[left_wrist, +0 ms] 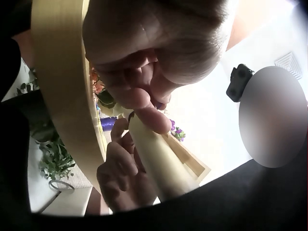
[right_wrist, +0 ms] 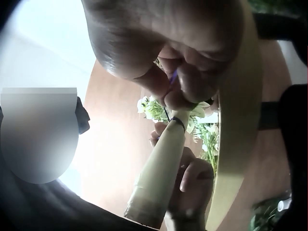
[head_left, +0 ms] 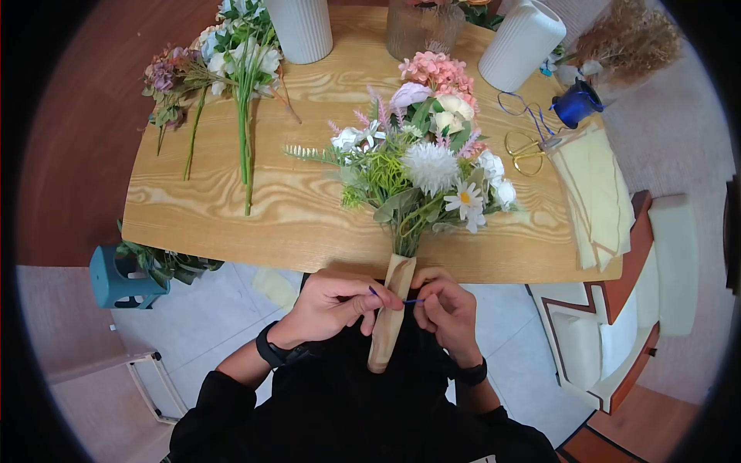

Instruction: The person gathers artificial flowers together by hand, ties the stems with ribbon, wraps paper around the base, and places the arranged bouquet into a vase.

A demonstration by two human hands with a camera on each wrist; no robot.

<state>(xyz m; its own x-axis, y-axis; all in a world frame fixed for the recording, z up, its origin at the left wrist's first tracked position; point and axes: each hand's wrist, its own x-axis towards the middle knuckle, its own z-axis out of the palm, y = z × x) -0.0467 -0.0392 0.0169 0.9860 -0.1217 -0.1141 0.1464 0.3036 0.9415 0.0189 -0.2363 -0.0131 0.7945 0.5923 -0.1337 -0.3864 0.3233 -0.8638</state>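
Observation:
A mixed bouquet lies over the table's front edge, its stems wrapped in cream paper that reaches down over the lap. Around the wrap runs a thin blue-purple ribbon. The left hand pinches one ribbon end between thumb and finger, another finger lying against the paper. On the other side of the wrap, the right hand pinches the other end, a short taut length showing between it and the paper. In the right wrist view the right hand is above the wrap.
On the wooden table are loose flower stems, white vases, a glass vase, gold-handled scissors, a blue ribbon spool and cream sheets. A teal stool stands at the lower left.

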